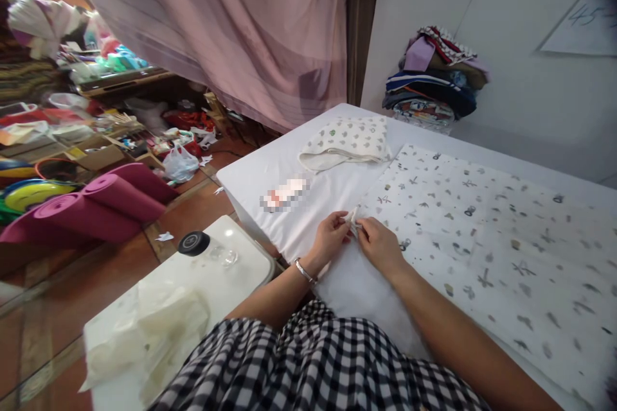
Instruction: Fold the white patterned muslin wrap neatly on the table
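My left hand (332, 237) and my right hand (378, 244) meet at the near side of the white table. Between their fingertips is a small bunched bit of white cloth (354, 219), pinched from both sides. I cannot tell whether it is a corner of the large white printed cloth (463, 237), which lies spread flat just to the right. Beyond my hands a folded cream cloth (347, 141) with small grey prints rests on the tabletop. A pixelated pale and reddish item (284, 194) lies left of it.
At my left, a low white table (245, 241) bears a round black lid (193, 243), clear small items (224, 257) and crumpled pale cloth (164, 327). Stacked clothes (434, 83) stand against the wall. Rolled pink mats (101, 202) and cluttered boxes cover the floor, near a pink curtain (250, 26).
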Demonstrator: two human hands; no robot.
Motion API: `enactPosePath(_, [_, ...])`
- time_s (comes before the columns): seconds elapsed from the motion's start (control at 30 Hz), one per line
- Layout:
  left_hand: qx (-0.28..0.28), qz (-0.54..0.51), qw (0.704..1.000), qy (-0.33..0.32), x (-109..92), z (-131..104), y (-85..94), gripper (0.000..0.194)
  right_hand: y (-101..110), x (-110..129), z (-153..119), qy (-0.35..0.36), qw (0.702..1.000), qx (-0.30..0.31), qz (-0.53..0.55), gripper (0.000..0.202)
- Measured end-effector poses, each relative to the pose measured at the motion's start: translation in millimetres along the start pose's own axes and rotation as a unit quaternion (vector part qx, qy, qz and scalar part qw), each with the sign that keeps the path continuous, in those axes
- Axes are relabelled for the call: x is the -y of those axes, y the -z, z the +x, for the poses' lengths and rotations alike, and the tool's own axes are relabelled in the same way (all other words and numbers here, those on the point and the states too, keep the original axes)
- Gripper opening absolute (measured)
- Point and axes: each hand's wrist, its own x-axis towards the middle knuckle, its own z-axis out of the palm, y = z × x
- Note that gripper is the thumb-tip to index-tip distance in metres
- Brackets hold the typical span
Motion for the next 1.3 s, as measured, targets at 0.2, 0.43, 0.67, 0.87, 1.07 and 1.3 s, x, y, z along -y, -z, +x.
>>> enactPosePath(0.2, [-0.008, -0.010, 1.000, -0.011, 4, -1, -0.4, 0.034, 0, 5, 0, 0.012, 0.998, -0.004, -0.061, 0.014])
enactPosePath(0.43, [0.003, -0.032, 0.999, -0.034, 4, -3, -1.1, 0.038, 2, 3, 2, -0.006, 1.000, 0.022, -0.004, 0.012])
enactPosePath(0.67, [0.020, -0.007, 0.999, -0.049, 0, -5, -0.7, 0.038, 8, -10, 8, -0.079, 0.982, 0.062, 0.162, 0.014])
enactPosePath(0.87, [0.019, -0.021, 0.999, -0.024, -3, -6, -0.5, 0.040, 11, -6, 5, -0.052, 0.990, 0.007, 0.132, 0.017])
enactPosePath(1.07, [-0.001, -0.026, 1.000, 0.003, -2, -5, 1.4, 0.039, 13, 3, -1, -0.012, 0.999, -0.029, 0.010, 0.020])
enactPosePath(1.3, [-0.007, -0.059, 0.998, 0.005, -2, -6, -1.4, 0.035, 7, 9, -2, 0.031, 0.996, 0.029, -0.077, 0.022])
